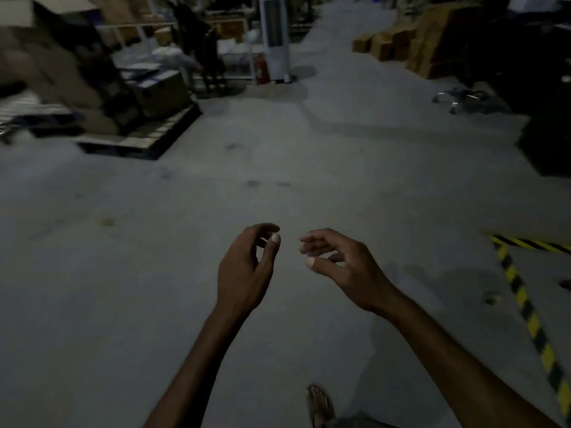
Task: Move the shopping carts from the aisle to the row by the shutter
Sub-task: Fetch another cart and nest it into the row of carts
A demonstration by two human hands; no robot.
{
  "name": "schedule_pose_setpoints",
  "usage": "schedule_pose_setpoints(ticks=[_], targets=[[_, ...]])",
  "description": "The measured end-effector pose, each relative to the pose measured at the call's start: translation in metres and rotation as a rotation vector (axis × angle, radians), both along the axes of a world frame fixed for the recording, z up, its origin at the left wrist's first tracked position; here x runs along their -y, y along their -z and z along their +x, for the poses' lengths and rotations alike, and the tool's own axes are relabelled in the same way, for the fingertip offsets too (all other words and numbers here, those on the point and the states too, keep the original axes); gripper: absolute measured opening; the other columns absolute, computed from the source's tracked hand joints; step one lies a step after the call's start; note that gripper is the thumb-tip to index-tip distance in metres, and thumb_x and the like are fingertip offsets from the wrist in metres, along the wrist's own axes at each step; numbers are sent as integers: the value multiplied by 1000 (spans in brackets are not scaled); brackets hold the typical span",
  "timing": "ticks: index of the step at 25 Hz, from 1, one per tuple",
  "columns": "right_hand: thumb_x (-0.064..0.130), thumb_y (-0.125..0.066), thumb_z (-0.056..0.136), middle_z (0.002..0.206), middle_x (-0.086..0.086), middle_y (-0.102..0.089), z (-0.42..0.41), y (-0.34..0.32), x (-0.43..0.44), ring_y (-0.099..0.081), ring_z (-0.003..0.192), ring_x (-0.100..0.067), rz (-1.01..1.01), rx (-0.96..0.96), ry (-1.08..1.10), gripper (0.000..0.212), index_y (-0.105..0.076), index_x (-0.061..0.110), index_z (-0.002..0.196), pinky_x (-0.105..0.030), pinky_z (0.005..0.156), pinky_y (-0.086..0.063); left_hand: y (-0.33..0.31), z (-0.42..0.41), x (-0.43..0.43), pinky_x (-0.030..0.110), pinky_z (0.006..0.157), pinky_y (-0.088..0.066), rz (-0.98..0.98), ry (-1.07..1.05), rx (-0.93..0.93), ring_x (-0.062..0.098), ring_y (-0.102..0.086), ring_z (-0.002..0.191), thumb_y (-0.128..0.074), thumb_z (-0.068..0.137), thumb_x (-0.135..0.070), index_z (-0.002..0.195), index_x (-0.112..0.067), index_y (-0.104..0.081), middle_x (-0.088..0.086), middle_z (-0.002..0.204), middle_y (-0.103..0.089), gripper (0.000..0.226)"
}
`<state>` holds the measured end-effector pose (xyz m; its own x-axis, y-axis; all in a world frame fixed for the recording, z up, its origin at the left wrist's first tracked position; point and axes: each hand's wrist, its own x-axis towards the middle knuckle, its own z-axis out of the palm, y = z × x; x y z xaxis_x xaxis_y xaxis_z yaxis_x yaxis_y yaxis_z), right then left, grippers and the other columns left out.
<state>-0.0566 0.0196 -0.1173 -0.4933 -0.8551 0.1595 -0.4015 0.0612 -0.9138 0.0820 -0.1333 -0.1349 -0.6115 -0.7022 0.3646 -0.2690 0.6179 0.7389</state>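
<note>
Over bare concrete floor (129, 273), both hands float at mid-frame, empty. Left hand (244, 267) is loosely curled, thumb up near the fingertips, holding nothing. Right hand (343, 267) is the same: fingers half bent, thumb out, nothing in it. They sit just apart, palms roughly facing, about where a cart handle would be, so this reads as a walk between carts rather than a push. A sandalled foot (319, 406) shows at the bottom edge, mid-stride by the look of it.

No cart in view that I can confirm. A dark upright frame (200, 47) stands far up the aisle left of centre; too blurred to say if it is a cart. The shutter and the row are not visible either.

Surroundings: pallet (139, 140) with stacked boxes (77, 66) at left, a white tower fan (275, 38) at the far centre, brown cartons (401, 41) at right, chair base (460, 98) on the floor below them. Yellow-black tape (525, 310) runs along the floor at right, likely marking a keep-out zone.

Judgement: heading to fetch the next cart, hands pre-shaped for the handle. Frame is dim and motion-blurred, so detail is limited.
</note>
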Motion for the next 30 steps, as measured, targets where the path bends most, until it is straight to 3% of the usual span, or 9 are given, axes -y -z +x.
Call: schedule_pose_setpoints(ticks=[5,9,11,15,19,26,30], targets=[[29,-63,91,115,6,-72,-23,-17,91,-65,114,-17,-76,116,-299,32,-67,29,123,-49,93,-55,-5,6,74,32,80,-54,-7,-158,157,-6,-61,101,-57,94,-63,117,-44,-60,-26,106,-66,30],[30,-58,92,112,2,-73,-32,-17,162,-67,110,-17,-89,164,-441,31,-68,21,120,-27,86,-53,-25,27,114,36,92,-54,56,-312,94,-9,-61,106,-60,92,-66,117,-45,-60,-28,109,-68,33],[33,-57,92,109,3,-74,-32,-8,197,-68,105,-14,-73,176,-453,31,-69,21,117,-24,82,-51,-44,40,126,36,94,-53,26,-382,35,-7,-61,110,-61,93,-63,118,-43,-60,-26,112,-68,32],[50,-56,89,108,10,-73,-17,18,264,-68,103,-9,4,106,-522,34,-70,31,113,-37,85,-54,-72,64,149,32,96,-51,-129,-479,79,-2,-58,118,-61,95,-58,126,-36,-60,-22,123,-64,37],[60,-54,88,112,15,-72,14,37,334,-66,109,-6,65,45,-629,39,-68,37,116,-49,96,-55,-69,91,184,31,96,-51,-154,-524,113,-2,-57,118,-61,96,-56,129,-34,-59,-21,126,-62,39],[47,-58,92,110,18,-71,96,40,468,-65,106,-4,31,-22,-736,30,-67,35,118,-48,90,-56,-22,181,310,36,93,-54,-10,-677,80,-4,-58,115,-64,95,-51,125,-41,-57,-25,123,-62,33],[49,-57,89,119,21,-64,152,25,546,-60,112,-5,-72,-248,-802,41,-61,35,128,-41,86,-55,6,247,392,40,90,-55,68,-736,119,-5,-58,113,-67,92,-41,125,-44,-55,-26,122,-60,36]])
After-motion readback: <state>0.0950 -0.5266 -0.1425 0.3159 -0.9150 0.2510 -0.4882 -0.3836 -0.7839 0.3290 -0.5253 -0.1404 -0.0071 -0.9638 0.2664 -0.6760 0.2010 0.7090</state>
